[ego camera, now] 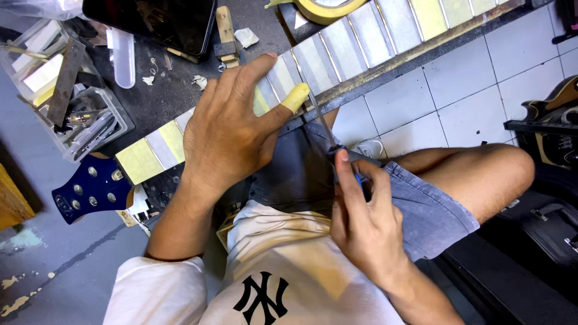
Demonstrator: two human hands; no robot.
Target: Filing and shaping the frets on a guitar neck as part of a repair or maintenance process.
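One clear tray [111, 117], tools inside [63, 84]

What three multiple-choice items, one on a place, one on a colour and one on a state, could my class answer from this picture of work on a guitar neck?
1. Where does the left hand rest?
A. On the taped guitar neck
B. On the tiled floor
C. On the plastic tray

2. What colour is the headstock?
A. Red
B. Dark blue
C. White

3. How does the right hand stand?
A. Open and empty
B. Flat on the knee
C. Closed on the thin metal tool

Answers:
1 A, the palm and fingers lie across the neck's masked frets on the bench.
2 B, the headstock at the neck's end is dark blue with silver tuner posts.
3 C, the fingers wrap the tool's handle and its tip reaches the neck by the taped thumb.
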